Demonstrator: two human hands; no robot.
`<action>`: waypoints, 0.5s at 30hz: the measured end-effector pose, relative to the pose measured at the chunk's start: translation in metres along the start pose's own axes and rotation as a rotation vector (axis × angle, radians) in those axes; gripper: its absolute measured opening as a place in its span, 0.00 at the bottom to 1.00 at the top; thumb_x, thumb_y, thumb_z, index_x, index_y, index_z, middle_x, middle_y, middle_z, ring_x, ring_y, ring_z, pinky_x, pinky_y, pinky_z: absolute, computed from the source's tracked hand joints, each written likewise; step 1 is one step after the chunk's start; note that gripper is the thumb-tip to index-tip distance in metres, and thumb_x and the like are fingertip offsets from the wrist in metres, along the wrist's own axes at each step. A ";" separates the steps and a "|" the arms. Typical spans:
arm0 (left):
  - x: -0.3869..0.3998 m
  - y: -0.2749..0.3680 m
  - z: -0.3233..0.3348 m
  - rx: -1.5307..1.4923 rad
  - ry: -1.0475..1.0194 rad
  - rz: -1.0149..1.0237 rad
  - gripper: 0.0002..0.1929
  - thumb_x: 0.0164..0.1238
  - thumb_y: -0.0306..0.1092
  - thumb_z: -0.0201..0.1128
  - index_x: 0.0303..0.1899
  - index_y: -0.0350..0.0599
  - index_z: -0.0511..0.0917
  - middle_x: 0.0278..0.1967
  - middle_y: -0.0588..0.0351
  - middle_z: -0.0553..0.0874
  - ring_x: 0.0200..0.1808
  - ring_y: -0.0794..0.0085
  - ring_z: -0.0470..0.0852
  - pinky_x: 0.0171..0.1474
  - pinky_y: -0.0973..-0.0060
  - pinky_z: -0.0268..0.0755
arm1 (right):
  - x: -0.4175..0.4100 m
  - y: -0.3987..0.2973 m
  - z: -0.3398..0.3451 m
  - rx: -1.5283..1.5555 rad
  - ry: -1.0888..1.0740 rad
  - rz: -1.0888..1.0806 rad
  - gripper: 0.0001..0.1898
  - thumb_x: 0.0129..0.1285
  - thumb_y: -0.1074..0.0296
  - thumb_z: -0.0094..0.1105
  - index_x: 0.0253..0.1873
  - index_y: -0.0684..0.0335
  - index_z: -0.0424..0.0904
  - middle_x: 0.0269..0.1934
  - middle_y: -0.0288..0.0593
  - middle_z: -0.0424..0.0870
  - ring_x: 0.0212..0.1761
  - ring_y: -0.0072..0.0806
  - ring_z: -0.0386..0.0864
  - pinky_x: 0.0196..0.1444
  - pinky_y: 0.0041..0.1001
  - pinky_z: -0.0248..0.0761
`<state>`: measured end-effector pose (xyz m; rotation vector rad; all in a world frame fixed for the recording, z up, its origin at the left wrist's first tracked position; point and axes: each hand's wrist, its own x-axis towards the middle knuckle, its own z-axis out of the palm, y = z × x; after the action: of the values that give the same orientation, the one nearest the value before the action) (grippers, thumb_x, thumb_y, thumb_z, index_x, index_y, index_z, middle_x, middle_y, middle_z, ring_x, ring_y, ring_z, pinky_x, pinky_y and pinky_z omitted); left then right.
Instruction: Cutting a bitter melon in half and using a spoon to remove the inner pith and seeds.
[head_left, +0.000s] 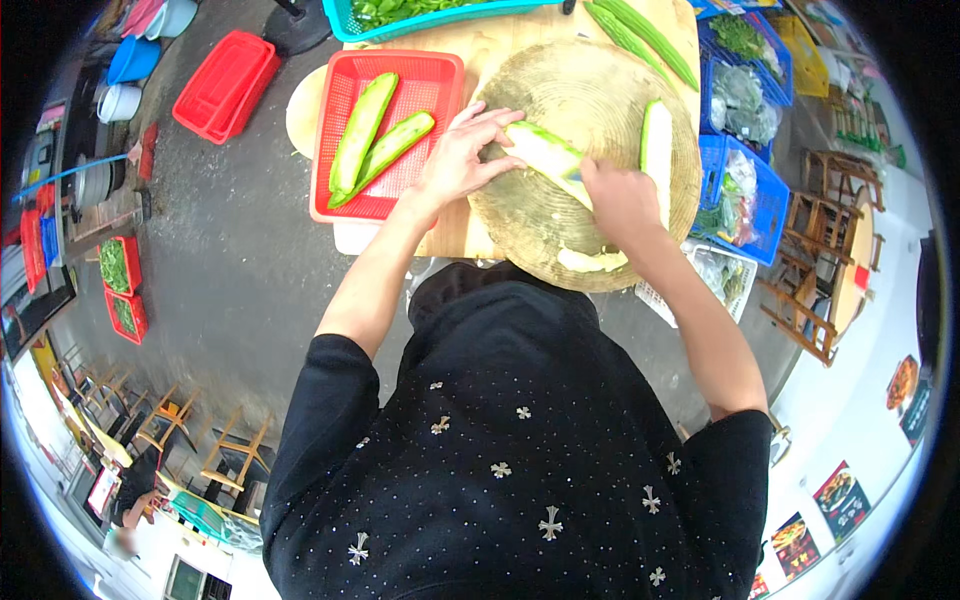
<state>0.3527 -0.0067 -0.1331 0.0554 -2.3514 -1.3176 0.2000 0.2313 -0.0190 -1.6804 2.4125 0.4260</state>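
Observation:
On a round wooden chopping block (585, 90) lies a split length of pale green gourd (546, 154), its white inside facing up. My left hand (472, 150) steadies its far left end with the fingertips. My right hand (619, 199) is closed at its other end on a tool, blurred and mostly hidden, of which a bluish bit shows. Another split gourd piece (658, 142) rests on the block's right side, and scooped pale pith (591, 260) lies near its front edge. Two split gourds (364, 135) sit in a red plastic basket (325, 172). Whole ridged green gourds (649, 37) lie at the table's back right.
A teal basket (420, 24) of leafy greens stands at the back. Blue crates (776, 217) of bagged vegetables and a white crate (739, 307) line the right side. Stacked red baskets (225, 86) are on the floor at left. Another person (139, 487) is far off at lower left.

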 end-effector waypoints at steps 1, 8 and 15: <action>0.000 -0.001 0.000 0.000 0.010 -0.003 0.19 0.65 0.42 0.88 0.44 0.44 0.84 0.73 0.51 0.91 0.78 0.53 0.85 0.88 0.42 0.64 | -0.016 0.011 0.004 0.032 -0.031 -0.026 0.10 0.71 0.73 0.65 0.55 0.59 0.80 0.43 0.45 0.91 0.36 0.42 0.96 0.38 0.41 0.89; 0.004 0.006 -0.001 -0.015 -0.024 -0.029 0.18 0.66 0.40 0.87 0.44 0.44 0.84 0.73 0.50 0.91 0.80 0.53 0.84 0.89 0.43 0.60 | -0.086 0.044 0.010 -0.087 -0.141 -0.016 0.10 0.70 0.72 0.67 0.52 0.58 0.78 0.42 0.43 0.88 0.38 0.41 0.96 0.38 0.41 0.88; 0.026 0.069 0.002 0.444 -0.122 0.105 0.34 0.78 0.58 0.75 0.77 0.53 0.80 0.84 0.49 0.79 0.89 0.49 0.69 0.94 0.37 0.43 | -0.074 0.034 0.015 0.037 0.000 0.081 0.09 0.71 0.72 0.65 0.54 0.58 0.79 0.43 0.44 0.89 0.40 0.42 0.96 0.39 0.41 0.88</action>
<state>0.3404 0.0262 -0.0679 -0.0142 -2.6680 -0.7505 0.1939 0.3134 -0.0064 -1.5721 2.4792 0.3900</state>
